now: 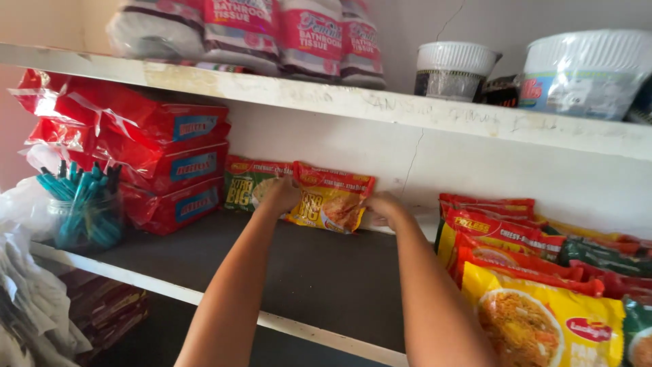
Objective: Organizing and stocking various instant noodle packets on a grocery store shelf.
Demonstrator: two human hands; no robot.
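Left hand (280, 195) and right hand (384, 206) are gripping a yellow noodle packet (331, 204). It is standing upright against the shelf's (319, 272) back wall.

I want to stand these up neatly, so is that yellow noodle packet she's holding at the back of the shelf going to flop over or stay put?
The yellow noodle packet looks thin and crinkly, so probably light and floppy. Both hands, left and right, steady its sides; alone it may tip.

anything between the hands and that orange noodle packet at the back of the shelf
Nothing visible. Both the left hand and the right hand are already on the orange noodle packet, one at each side, against the back wall beside the green packet.
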